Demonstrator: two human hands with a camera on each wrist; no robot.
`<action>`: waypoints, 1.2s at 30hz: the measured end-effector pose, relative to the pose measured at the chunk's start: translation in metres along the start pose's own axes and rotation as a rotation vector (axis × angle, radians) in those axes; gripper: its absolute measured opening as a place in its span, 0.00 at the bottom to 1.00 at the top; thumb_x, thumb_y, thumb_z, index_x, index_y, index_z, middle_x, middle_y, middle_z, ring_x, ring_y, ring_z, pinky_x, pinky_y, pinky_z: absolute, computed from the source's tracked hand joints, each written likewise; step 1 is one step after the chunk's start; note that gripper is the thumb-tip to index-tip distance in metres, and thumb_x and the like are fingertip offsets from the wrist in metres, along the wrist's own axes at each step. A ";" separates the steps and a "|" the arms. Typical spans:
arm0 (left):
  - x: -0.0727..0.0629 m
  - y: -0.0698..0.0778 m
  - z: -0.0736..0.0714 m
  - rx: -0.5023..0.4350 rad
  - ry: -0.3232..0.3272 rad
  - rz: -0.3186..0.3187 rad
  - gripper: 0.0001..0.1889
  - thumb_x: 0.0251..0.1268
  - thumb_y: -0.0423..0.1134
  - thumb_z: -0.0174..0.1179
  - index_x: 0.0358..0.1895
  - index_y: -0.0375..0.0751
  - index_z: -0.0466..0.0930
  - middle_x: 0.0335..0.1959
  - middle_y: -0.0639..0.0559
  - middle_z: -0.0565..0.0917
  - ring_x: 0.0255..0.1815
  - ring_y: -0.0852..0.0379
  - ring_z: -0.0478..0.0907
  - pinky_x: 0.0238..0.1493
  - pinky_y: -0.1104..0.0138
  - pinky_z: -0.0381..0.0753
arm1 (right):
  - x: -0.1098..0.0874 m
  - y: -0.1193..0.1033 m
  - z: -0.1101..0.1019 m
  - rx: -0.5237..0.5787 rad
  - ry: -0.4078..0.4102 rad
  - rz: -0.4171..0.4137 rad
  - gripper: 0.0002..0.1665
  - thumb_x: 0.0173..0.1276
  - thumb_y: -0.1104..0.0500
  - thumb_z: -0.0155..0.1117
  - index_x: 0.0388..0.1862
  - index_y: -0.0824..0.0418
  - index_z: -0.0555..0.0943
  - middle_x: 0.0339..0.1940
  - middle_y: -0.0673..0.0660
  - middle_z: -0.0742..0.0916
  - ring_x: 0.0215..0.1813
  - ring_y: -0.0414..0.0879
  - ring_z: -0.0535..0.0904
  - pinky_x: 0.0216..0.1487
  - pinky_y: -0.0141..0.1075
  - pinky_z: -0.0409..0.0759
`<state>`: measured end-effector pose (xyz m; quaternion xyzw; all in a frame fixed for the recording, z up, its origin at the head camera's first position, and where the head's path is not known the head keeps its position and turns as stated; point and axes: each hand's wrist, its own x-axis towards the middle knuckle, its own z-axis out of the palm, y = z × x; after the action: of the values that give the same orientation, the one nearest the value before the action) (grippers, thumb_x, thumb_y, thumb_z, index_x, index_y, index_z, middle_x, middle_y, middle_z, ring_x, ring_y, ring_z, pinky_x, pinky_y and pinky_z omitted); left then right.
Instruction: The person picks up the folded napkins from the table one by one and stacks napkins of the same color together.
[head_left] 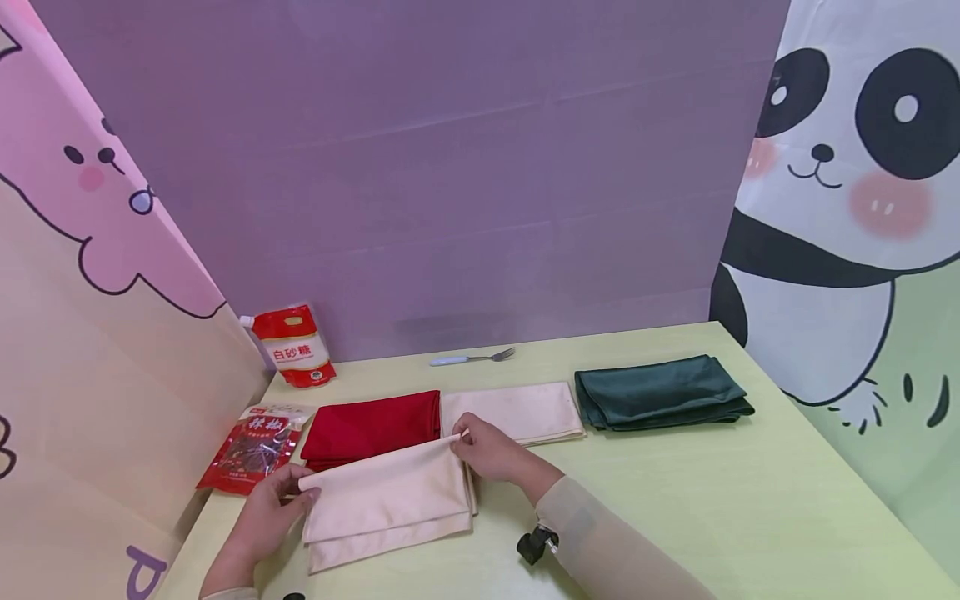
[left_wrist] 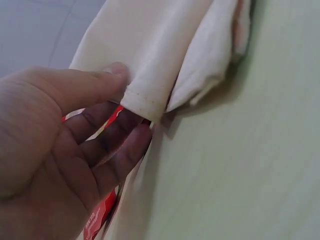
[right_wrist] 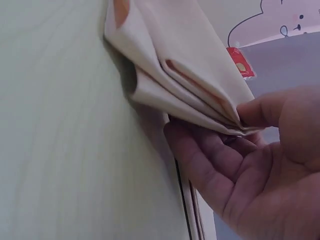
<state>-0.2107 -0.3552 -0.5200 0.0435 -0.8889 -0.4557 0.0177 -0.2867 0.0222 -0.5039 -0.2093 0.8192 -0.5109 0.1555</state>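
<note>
A folded cream cloth (head_left: 386, 496) is held up at its far edge between both hands, its layered near edge hanging toward the tabletop. At the far left corner, my left hand (head_left: 266, 512) pinches it between thumb and fingers, and the stitched hem (left_wrist: 145, 102) shows in the left wrist view. My right hand (head_left: 487, 450) grips the opposite corner; several gathered layers (right_wrist: 200, 95) lie between thumb and fingers in the right wrist view. Just behind the held cloth are a folded red cloth (head_left: 375, 425) and a second folded cream cloth (head_left: 517, 408), which the right hand partly covers.
A folded dark green cloth (head_left: 660, 392) lies at the right on the pale table (head_left: 697, 500). A fork (head_left: 472, 358) lies near the back edge. On the left are a red chili packet (head_left: 255, 450) and an upright white-sugar pouch (head_left: 296, 346). Printed walls enclose the table.
</note>
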 end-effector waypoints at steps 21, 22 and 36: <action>0.004 0.007 0.010 -0.252 -0.007 -0.085 0.23 0.75 0.36 0.66 0.69 0.39 0.74 0.54 0.39 0.80 0.44 0.49 0.87 0.43 0.61 0.89 | 0.003 0.003 -0.003 0.172 0.023 0.015 0.33 0.67 0.67 0.71 0.68 0.66 0.68 0.41 0.59 0.85 0.41 0.48 0.82 0.43 0.38 0.81; 0.004 0.008 0.010 -0.268 -0.011 -0.081 0.24 0.75 0.36 0.65 0.70 0.39 0.73 0.55 0.38 0.80 0.44 0.48 0.86 0.44 0.60 0.90 | 0.003 0.003 -0.004 0.190 0.028 0.014 0.32 0.68 0.68 0.70 0.68 0.66 0.68 0.42 0.59 0.85 0.42 0.48 0.83 0.44 0.39 0.82; 0.005 0.016 0.013 -0.400 -0.030 -0.050 0.27 0.77 0.34 0.63 0.75 0.43 0.69 0.61 0.38 0.79 0.49 0.53 0.86 0.48 0.58 0.89 | 0.002 -0.003 -0.020 0.285 0.099 -0.021 0.31 0.70 0.69 0.69 0.68 0.64 0.68 0.41 0.60 0.87 0.39 0.47 0.84 0.39 0.38 0.81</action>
<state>-0.2176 -0.3356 -0.5143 0.0546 -0.7795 -0.6240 0.0015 -0.2976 0.0359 -0.4925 -0.1684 0.7428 -0.6332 0.1374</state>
